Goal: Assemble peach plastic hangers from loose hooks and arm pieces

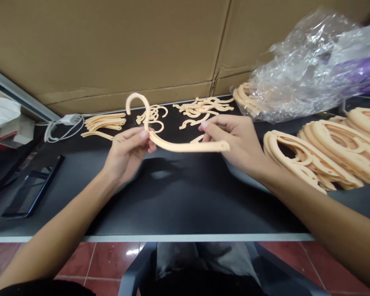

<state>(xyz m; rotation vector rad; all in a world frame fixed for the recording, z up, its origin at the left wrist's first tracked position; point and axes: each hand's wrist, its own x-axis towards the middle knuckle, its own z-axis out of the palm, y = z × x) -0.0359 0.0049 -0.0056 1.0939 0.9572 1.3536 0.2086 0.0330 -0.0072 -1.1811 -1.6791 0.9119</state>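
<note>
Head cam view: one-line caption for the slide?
Left hand and right hand hold a peach plastic hanger hook above a black table, hanger frames piled beside.

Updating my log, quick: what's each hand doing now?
Left hand: closed, holding a peach plastic hanger.
Right hand: closed, holding the same hanger's arm.

We work over a black table (185, 213) with a pale edge. Along its back lie peach plastic curved strips (104, 124), hooks (152, 117) and a loose pile (203, 107); at right, stacked hanger frames (327, 148) and a clear bag (296, 70); at left, a phone (32, 187) and white cable (64, 127)
</note>
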